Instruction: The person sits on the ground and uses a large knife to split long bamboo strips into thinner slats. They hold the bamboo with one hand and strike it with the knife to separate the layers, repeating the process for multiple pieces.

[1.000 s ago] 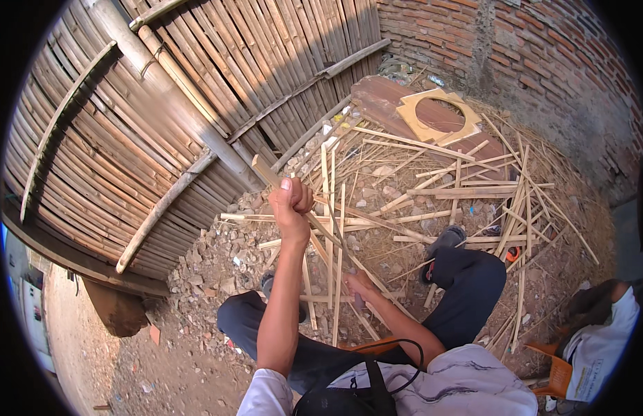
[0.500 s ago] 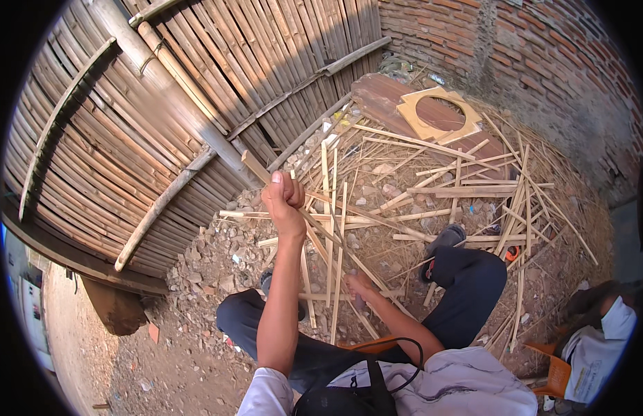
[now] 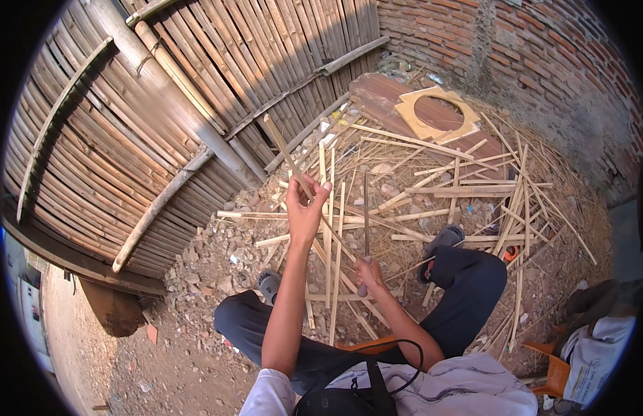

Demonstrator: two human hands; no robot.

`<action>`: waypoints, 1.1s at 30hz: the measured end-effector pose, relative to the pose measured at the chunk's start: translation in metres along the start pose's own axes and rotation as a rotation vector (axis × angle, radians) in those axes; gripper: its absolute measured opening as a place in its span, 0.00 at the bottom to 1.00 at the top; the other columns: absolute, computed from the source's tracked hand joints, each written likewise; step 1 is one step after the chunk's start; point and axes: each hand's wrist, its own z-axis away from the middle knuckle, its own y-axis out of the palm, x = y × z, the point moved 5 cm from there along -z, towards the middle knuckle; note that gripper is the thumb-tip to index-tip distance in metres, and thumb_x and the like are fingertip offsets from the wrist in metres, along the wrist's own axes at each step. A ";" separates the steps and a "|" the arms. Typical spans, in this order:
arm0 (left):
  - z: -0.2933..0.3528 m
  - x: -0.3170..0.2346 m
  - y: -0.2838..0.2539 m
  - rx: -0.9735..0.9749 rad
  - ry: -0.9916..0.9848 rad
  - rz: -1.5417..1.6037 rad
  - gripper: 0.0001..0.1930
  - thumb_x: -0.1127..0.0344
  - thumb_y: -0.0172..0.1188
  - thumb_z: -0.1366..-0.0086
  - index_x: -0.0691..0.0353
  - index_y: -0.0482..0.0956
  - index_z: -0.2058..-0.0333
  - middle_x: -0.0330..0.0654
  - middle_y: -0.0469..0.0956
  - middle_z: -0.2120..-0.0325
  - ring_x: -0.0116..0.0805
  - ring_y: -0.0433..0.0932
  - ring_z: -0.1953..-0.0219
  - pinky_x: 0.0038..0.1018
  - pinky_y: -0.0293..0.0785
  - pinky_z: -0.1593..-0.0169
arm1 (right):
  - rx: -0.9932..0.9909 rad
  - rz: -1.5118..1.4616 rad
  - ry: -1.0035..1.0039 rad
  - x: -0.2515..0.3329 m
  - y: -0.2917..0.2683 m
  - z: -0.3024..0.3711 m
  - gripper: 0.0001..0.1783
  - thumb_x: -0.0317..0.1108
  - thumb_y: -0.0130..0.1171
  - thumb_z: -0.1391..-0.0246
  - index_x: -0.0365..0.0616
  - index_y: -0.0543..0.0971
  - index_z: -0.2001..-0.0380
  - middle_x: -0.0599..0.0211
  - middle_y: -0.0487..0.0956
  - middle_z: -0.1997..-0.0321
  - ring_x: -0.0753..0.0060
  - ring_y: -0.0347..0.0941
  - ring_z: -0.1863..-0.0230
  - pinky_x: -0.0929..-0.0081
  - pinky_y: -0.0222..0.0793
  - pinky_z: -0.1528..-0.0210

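Note:
My left hand (image 3: 305, 211) is raised in front of me, its fingers curled round a long bamboo strip (image 3: 280, 141) while the thumb stands away. The strip slants up to the left, its lower part running down past the hand toward the right. Closer to my lap, my right hand (image 3: 369, 276) grips a knife by its handle. The long, narrow knife blade (image 3: 366, 215) points away from me, apart from the held strip. Beneath both hands, several split bamboo strips (image 3: 334, 270) lie crossed on the rubble.
A bamboo-slat wall (image 3: 162, 132) rises at left, a brick wall (image 3: 543, 62) at far right. Near their corner, a yellowish board with a round hole (image 3: 411, 111) rests on a brown panel (image 3: 377, 97). An orange chair (image 3: 557, 371) with a light sack (image 3: 595, 357) stands lower right.
My left hand has come down slightly and loosened its grip, and the strip now stands steeper. My right hand has risen a little, with the knife blade now plainly showing, pointing away.

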 end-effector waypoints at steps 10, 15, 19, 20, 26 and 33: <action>-0.006 0.037 0.035 -0.026 -0.145 0.029 0.33 0.43 0.46 0.20 0.55 0.60 0.84 0.28 0.56 0.87 0.21 0.52 0.83 0.29 0.47 0.78 | -0.111 -0.024 -0.009 -0.004 -0.023 0.026 0.10 0.29 0.58 0.47 0.47 0.69 0.78 0.75 0.64 0.85 0.81 0.59 0.88 0.75 0.56 0.85; 0.013 0.030 0.050 -0.007 -0.150 -0.042 0.33 0.43 0.45 0.20 0.54 0.59 0.84 0.28 0.56 0.87 0.21 0.52 0.82 0.29 0.47 0.78 | -0.083 -0.063 -0.028 -0.016 -0.029 0.029 0.11 0.29 0.58 0.46 0.48 0.68 0.79 0.75 0.64 0.85 0.81 0.59 0.87 0.75 0.56 0.84; 0.020 0.066 0.051 0.007 -0.171 -0.019 0.32 0.42 0.45 0.20 0.54 0.60 0.84 0.28 0.56 0.87 0.21 0.52 0.82 0.29 0.47 0.78 | -0.099 -0.054 -0.004 -0.014 -0.039 0.027 0.11 0.30 0.58 0.46 0.48 0.68 0.79 0.75 0.65 0.84 0.80 0.59 0.87 0.75 0.55 0.84; 0.021 0.076 0.052 0.011 -0.182 0.001 0.32 0.42 0.45 0.20 0.54 0.60 0.83 0.28 0.56 0.87 0.21 0.52 0.82 0.29 0.47 0.78 | -0.111 -0.030 -0.004 -0.016 -0.045 0.024 0.11 0.31 0.59 0.46 0.48 0.68 0.79 0.75 0.65 0.84 0.80 0.59 0.87 0.75 0.55 0.84; 0.028 0.103 0.059 0.045 -0.251 -0.006 0.31 0.44 0.45 0.20 0.55 0.60 0.83 0.28 0.56 0.86 0.21 0.52 0.81 0.28 0.47 0.77 | -0.270 0.048 0.030 -0.046 -0.062 0.015 0.13 0.30 0.59 0.47 0.48 0.67 0.79 0.75 0.65 0.84 0.80 0.60 0.87 0.75 0.55 0.85; 0.039 0.098 0.064 -0.002 -0.225 -0.074 0.32 0.45 0.45 0.20 0.54 0.61 0.84 0.28 0.57 0.87 0.21 0.53 0.83 0.28 0.48 0.77 | -0.079 -0.003 -0.011 -0.038 -0.023 0.026 0.12 0.29 0.59 0.46 0.48 0.67 0.78 0.75 0.63 0.84 0.78 0.58 0.88 0.74 0.55 0.86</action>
